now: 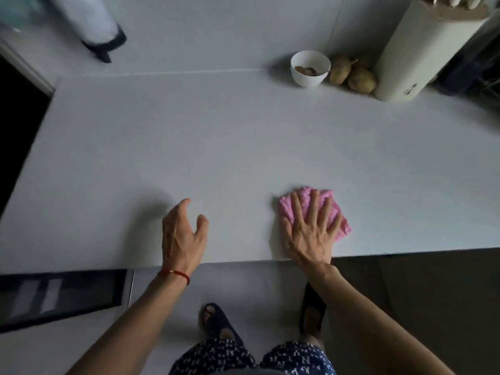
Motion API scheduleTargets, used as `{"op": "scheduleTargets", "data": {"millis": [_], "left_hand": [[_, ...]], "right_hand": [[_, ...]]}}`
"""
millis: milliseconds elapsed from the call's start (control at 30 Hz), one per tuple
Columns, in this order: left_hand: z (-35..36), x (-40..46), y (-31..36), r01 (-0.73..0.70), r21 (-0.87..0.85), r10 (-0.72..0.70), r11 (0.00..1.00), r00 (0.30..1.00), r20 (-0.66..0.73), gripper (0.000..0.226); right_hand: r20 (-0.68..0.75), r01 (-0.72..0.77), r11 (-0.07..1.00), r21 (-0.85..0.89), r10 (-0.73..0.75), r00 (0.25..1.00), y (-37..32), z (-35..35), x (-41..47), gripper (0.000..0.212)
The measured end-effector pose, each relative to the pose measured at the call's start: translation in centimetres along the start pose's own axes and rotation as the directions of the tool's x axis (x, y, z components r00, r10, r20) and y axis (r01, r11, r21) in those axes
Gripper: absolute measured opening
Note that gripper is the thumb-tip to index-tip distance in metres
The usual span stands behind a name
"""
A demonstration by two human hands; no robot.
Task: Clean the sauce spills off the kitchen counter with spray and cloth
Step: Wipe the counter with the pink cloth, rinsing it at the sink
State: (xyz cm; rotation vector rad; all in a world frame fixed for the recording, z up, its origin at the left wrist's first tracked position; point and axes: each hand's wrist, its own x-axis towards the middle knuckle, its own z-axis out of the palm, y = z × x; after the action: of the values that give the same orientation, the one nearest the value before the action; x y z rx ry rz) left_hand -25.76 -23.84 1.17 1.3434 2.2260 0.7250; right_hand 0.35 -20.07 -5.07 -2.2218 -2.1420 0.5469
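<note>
While the left hand (184, 234) hovers loosely open and empty at lower centre, the right hand (311, 228) presses flat, fingers spread, on the pink cloth (305, 196) just right of it on the worktop (243, 136); the cloth looks soft, light and crumpled, best bunched from above.

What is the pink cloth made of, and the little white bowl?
The pink cloth under the right hand looks like soft, fuzzy microfibre or terry: its surface is nubbly and it bunches into folds. The white bowl looks like glazed ceramic, smooth with a faint shine, though plastic or melamine cannot be ruled out from here.
</note>
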Motion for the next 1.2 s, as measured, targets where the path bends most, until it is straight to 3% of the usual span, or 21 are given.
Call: {"op": "scheduleTargets", "data": {"millis": [167, 300, 400, 500, 700, 833, 1033, 1200], "left_hand": [[-6.1, 0.0, -7.5, 0.126, -0.005, -0.125, 0.992, 0.980, -0.154, 0.045], [-8.2, -0.7, -10.2, 0.130, 0.001, -0.127, 0.991, 0.965, -0.232, 0.044], [-7.8, -0.6, -10.4, 0.110, 0.014, -0.105, 0.994, 0.974, -0.203, 0.043], [-5.6, -0.1, -7.9, 0.053, 0.015, -0.050, 0.998, 0.987, -0.154, 0.043], [1.5, 0.6, 0.9, -0.185, -0.010, 0.185, 0.983, 0.983, -0.001, 0.041], [6.6, -1.3, 7.1, -0.327, -0.034, 0.329, 0.944, 0.938, 0.107, 0.039], [13.6, -4.8, 14.9, -0.449, -0.002, 0.438, 0.894, 0.871, 0.221, 0.039], [18.1, -6.4, 21.5, -0.513, 0.046, 0.475, 0.857, 0.822, 0.315, 0.040]], "right_hand": [[0.107, 0.267, 0.963, -0.031, -0.263, 0.959, -17.2, 4.4, -0.7, 0.066], [0.219, 0.570, 0.820, -0.057, -0.547, 0.808, -25.8, 7.0, -4.1, 0.067], [0.262, 0.758, 0.639, -0.132, -0.715, 0.649, -25.6, 8.0, -7.0, 0.072], [0.254, 0.826, 0.533, -0.185, -0.785, 0.564, -20.0, 7.8, -6.8, 0.073], [0.122, 0.706, 0.664, -0.246, -0.701, 0.702, -1.5, 2.8, -5.6, 0.088], [0.052, 0.522, 0.803, -0.288, -0.531, 0.846, 11.5, -1.1, -4.2, 0.095], [-0.013, 0.426, 0.870, -0.248, -0.442, 0.897, 25.0, -5.5, -2.4, 0.101], [-0.083, 0.296, 0.941, -0.166, -0.312, 0.946, 34.3, -8.0, -2.0, 0.090]]}}
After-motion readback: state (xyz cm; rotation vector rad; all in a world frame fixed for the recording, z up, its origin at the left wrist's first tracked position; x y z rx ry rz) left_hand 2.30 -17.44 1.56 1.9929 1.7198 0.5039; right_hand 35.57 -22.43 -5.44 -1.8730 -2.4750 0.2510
